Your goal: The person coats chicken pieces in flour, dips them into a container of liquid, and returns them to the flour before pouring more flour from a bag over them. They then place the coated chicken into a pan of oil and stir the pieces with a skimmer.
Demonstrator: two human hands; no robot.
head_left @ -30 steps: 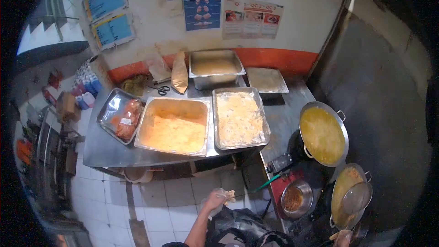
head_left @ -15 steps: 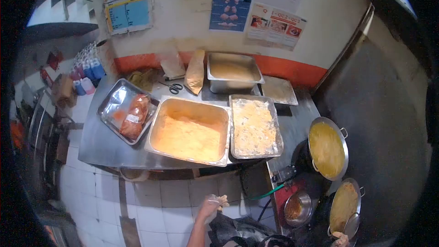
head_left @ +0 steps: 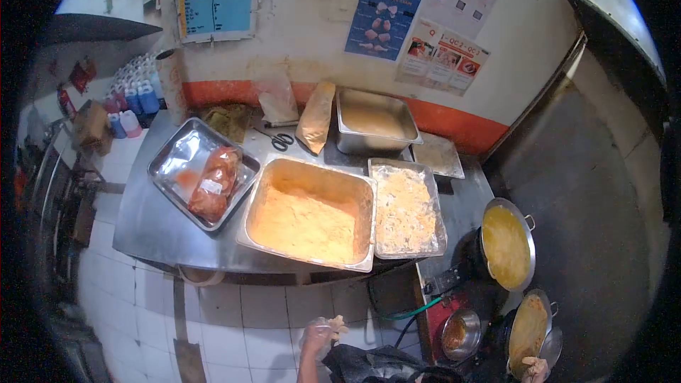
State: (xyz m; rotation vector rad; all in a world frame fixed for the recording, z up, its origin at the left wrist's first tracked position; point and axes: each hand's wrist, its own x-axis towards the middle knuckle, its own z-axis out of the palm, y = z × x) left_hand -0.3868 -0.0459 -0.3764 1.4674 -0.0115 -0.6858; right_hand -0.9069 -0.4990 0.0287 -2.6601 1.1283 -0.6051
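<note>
My left hand [head_left: 318,335], in a clear plastic glove, is over the tiled floor in front of the counter. Its fingers are closed on a pale, flour-coated piece of chicken [head_left: 338,324]. At the lower right, my right hand [head_left: 535,369] is over the near edge of the lower pan of oil [head_left: 528,333]. Its fingers look closed, but what they hold cannot be made out. Beside that hand a round metal piece [head_left: 551,347] shows at the pan's edge. On the counter stand a deep steel pan of orange-yellow flour [head_left: 306,223] and a shallower tray of floury pieces [head_left: 406,209].
A steel tray [head_left: 170,156] with bagged reddish meat [head_left: 214,186] sits left. Behind are scissors [head_left: 280,140], a paper bag [head_left: 316,119] and a deep steel container [head_left: 376,117]. Another oil pan [head_left: 508,245], a steel bowl [head_left: 461,335] and a green hose [head_left: 411,312] are right.
The view has shifted, and the counter sits slightly lower in it. My left hand has moved a little left and down, still holding the piece. My right hand stays by the lower pan.
</note>
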